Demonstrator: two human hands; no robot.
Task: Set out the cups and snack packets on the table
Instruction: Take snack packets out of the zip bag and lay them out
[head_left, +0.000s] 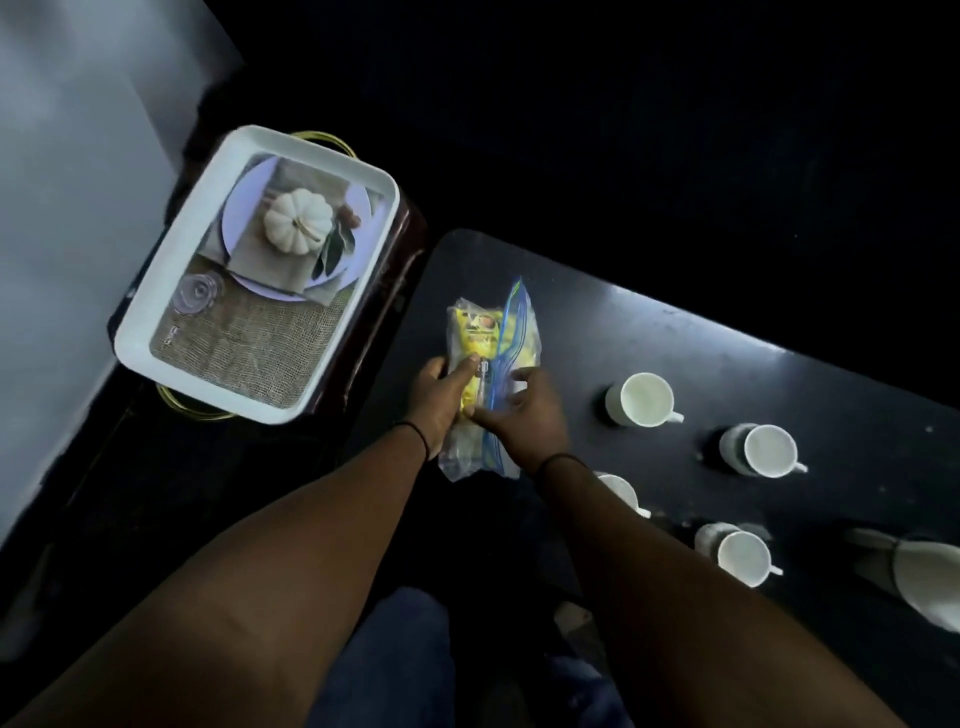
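Observation:
A clear zip bag (511, 332) with a blue seal lies on the dark table (727, 364), holding yellow snack packets (475, 332). My left hand (439, 397) grips a yellow packet at the bag's left side. My right hand (524, 415) presses on the bag's right side by the blue seal. White cups stand to the right: one (644, 400) nearest the bag, one (766, 449) further right, one (740, 553) nearer me, and another (621, 491) partly hidden behind my right forearm.
A white tray (171, 291) with a printed pumpkin picture sits on a low stand left of the table. A white jug (924, 577) is at the table's right edge. The floor around is dark.

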